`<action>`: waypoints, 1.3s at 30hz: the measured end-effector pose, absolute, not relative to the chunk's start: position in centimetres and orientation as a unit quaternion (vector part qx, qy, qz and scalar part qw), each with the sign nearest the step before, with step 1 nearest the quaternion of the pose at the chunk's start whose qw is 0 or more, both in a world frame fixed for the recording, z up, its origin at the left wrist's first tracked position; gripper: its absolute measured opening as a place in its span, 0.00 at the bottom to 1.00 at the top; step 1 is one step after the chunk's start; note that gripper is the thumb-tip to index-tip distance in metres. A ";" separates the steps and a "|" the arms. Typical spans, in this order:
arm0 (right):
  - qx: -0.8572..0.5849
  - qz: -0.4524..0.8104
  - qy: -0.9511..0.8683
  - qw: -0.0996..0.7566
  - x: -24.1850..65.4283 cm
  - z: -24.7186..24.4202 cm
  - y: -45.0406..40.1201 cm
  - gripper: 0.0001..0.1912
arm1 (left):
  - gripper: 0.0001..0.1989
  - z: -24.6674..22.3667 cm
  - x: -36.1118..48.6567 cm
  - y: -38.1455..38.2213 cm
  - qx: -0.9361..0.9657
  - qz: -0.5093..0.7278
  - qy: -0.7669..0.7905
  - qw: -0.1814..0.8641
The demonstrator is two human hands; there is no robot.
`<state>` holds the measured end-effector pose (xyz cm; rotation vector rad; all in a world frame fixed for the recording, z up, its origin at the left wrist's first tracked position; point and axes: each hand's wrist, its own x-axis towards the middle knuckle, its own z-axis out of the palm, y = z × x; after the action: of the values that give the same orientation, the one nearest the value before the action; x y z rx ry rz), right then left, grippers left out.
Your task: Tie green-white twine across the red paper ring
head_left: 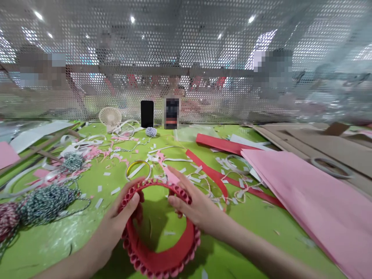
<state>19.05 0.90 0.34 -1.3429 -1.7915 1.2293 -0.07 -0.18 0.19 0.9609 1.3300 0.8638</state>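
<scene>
A red ring-shaped band (162, 259) with a scalloped, looped pink-red trim round its outside is held up over the green table. My left hand (128, 209) grips its left side, thumb on the inner face and fingers round the outside. On the right side my right hand (187, 201) closes on the rim in the same way, thumb inside. Through the ring's open middle the green surface shows. Just beyond it lies a roll of yellow tape (138, 170), close to a strip of pink material (171, 175).
Twisted cord bundles (48, 203) lie at left. Red strips (210, 172), white scraps and pink sheets (308, 193) spread to the right, beside cardboard (331, 149). At the back stand a small fan (110, 117) and a phone (147, 114), before a perforated metal screen (203, 46).
</scene>
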 end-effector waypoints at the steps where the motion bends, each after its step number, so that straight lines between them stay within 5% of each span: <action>1: -0.508 0.460 -0.666 0.295 19.1 0.4 1.0 0.31 | 0.26 0.2 -0.1 -0.1 0.410 0.377 0.570 0.604; 8: -0.479 0.475 -0.675 0.299 18.9 0.6 0.9 0.21 | 0.24 0.5 -0.3 0.5 0.520 0.352 0.514 0.584; 39: -0.466 0.494 -0.665 0.312 18.0 0.1 0.3 0.16 | 0.13 0.6 -0.3 -0.1 0.575 0.353 0.501 0.542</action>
<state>17.97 0.26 0.07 -1.2290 -1.7539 1.3044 -0.34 -0.14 0.61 1.3654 1.1903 0.8393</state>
